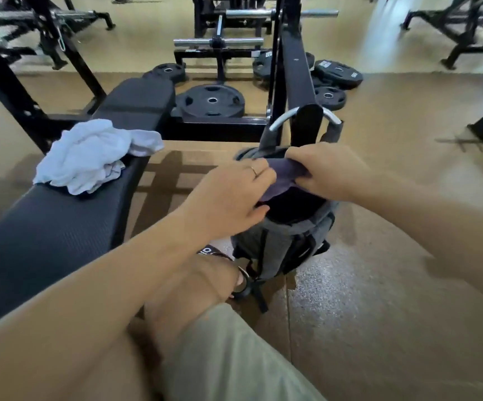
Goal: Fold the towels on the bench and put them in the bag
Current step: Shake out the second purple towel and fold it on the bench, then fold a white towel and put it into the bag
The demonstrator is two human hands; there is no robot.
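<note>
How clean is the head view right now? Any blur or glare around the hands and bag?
Head view: left hand and right hand are slightly motion-blurred over the bag; the purple towel is soft-edged; the white towel on the bench is sharper; wide-angle bending at the edges; glare on the far floor, top right.

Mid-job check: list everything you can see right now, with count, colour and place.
dark towel: one, purple-grey, held over the bag's mouth
bag: one, grey, open, on the floor beside the bench
white towels: crumpled pile, count unclear, on the bench
bench: one, black, at left
weight plates: several, black, on the floor beyond
bars: chrome, on racks behind
left hand: grips the dark towel
right hand: grips the dark towel
</note>
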